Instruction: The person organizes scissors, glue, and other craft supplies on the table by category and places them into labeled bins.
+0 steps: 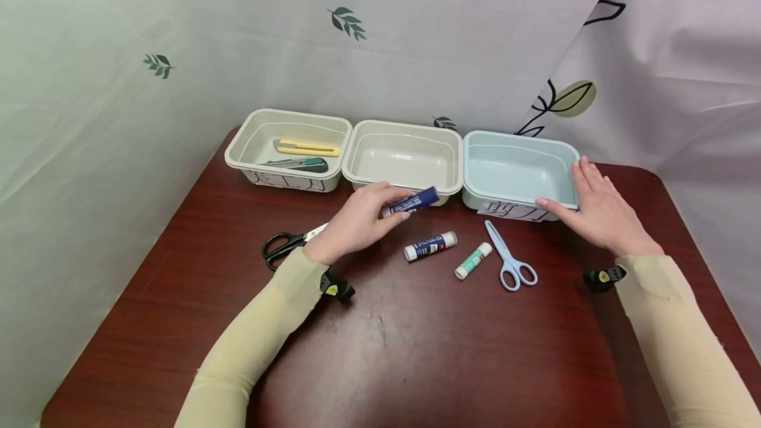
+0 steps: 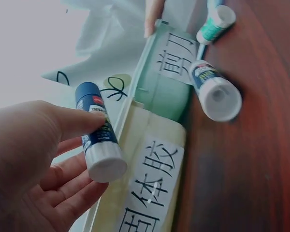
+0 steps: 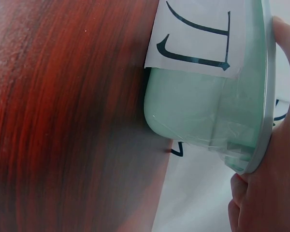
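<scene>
My left hand (image 1: 359, 220) pinches a dark blue glue stick (image 1: 416, 201) between thumb and fingers, just above the front rim of the middle cream bin (image 1: 351, 174). In the left wrist view the glue stick (image 2: 100, 130) has its white end toward the camera, and the bin's paper label (image 2: 152, 186) shows below. My right hand (image 1: 609, 213) rests on the right end of the light blue bin (image 1: 466, 180), thumb on the front rim and straight fingers along the side. A second blue glue stick (image 1: 431, 246) and a smaller green-and-white one (image 1: 473, 261) lie in front.
Light blue scissors (image 1: 507, 257) lie before the blue bin. Black-handled scissors (image 1: 282, 248) are partly hidden behind my left wrist. The left cream bin (image 1: 234, 157) holds a yellow utility knife (image 1: 306, 148) and a dark green one (image 1: 309, 164). A patterned curtain (image 1: 267, 38) hangs behind the table.
</scene>
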Demonstrator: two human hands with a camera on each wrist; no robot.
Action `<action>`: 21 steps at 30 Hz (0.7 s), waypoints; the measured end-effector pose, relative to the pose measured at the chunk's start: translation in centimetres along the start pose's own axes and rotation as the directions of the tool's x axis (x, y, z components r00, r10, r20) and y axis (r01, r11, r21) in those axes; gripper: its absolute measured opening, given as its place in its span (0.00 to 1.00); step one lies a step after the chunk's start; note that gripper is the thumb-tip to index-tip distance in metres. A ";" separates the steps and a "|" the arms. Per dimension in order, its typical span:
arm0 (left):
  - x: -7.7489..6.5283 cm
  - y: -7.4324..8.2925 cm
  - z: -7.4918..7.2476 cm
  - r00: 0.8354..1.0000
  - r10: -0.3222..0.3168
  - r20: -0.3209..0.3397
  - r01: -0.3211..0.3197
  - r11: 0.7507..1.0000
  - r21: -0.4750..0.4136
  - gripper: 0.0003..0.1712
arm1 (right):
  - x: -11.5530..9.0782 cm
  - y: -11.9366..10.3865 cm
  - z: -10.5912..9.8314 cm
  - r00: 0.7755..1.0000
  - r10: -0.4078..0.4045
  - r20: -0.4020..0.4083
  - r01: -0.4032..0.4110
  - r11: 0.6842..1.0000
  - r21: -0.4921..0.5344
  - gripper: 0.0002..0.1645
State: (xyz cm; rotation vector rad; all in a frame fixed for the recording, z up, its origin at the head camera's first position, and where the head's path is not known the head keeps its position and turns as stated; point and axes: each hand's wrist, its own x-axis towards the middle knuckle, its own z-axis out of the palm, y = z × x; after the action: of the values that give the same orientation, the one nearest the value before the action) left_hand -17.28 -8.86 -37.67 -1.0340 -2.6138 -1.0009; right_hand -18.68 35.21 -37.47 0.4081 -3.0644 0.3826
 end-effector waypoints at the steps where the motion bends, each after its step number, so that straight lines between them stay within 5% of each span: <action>1: 0.2 0.0 0.0 1.000 -0.006 -0.009 0.006 1.000 -0.016 0.20 | 0.0 0.0 0.0 1.000 -0.001 -0.001 0.001 1.000 0.000 0.61; 10: 2.2 0.9 0.2 0.988 -0.109 -0.108 0.084 0.973 -0.214 0.20 | 0.1 0.2 0.1 1.000 -0.002 -0.004 0.002 1.000 0.001 0.62; 21: 5.0 1.7 1.3 0.942 -0.286 -0.175 0.203 0.901 -0.383 0.21 | 0.1 0.1 0.1 1.000 0.001 -0.002 -0.001 1.000 0.002 0.61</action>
State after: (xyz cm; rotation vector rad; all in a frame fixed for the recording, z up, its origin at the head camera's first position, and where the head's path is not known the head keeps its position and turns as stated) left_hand -19.74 -4.36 -35.93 -0.6031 -2.4633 -1.6025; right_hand -18.79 35.29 -37.64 0.4060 -3.0628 0.3855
